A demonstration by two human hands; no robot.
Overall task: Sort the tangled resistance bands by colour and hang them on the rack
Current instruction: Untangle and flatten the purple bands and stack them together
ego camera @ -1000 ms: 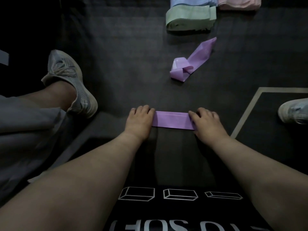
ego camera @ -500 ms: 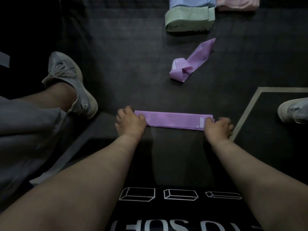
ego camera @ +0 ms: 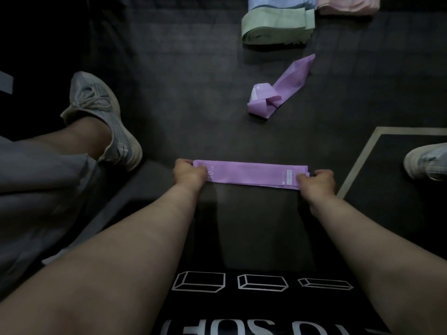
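Occluded and cropped regions, head view

Both ends of the flat purple band [ego camera: 249, 174] are covered by the left hand [ego camera: 188, 174] and right hand [ego camera: 316, 181], whose fingertips cannot be made out. The left hand covers part of the band's print; the white label [ego camera: 289, 177] is too small to read. The top edge crops the blue stack [ego camera: 278, 2] and pink stack [ego camera: 348, 3]; the right edge crops a shoe [ego camera: 428, 163]; the bottom edge cuts the white lettering [ego camera: 217, 328].

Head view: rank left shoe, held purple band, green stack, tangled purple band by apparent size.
1. Left shoe.
2. Held purple band and green stack look alike; the stack lies farther.
3. Tangled purple band.
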